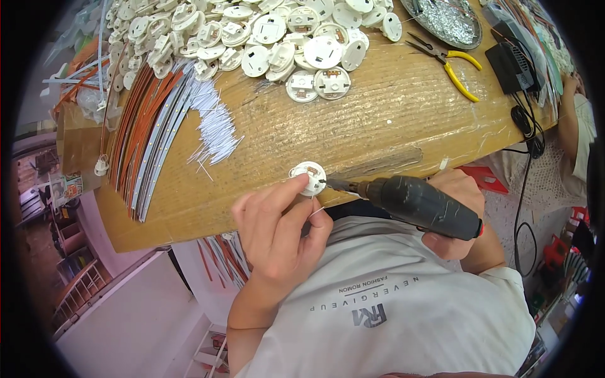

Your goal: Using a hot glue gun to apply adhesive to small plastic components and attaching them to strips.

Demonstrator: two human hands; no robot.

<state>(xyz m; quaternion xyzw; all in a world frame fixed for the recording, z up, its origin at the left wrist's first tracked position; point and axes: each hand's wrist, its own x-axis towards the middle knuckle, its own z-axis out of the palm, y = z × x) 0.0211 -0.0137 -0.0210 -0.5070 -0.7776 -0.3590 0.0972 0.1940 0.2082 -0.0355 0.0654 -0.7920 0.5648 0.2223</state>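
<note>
My left hand (277,230) holds a small white round plastic disc (319,172) at the near edge of the wooden table, its index finger pressed on the disc's face. A thin white wire (317,211) sticks out between that hand's thumb and fingers. My right hand (465,192) is wrapped round a black electric screwdriver (419,205), which lies almost level. Its thin tip meets the right side of the disc. What the tip touches there is too small to make out.
A big heap of similar white discs (271,30) covers the far side. Left lie orange and white strips (154,126) and short white wires (217,126). Yellow-handled pliers (459,72), a dish of shiny bits (444,22) and a corded black box (510,66) are right. Another person's arm (570,116) shows.
</note>
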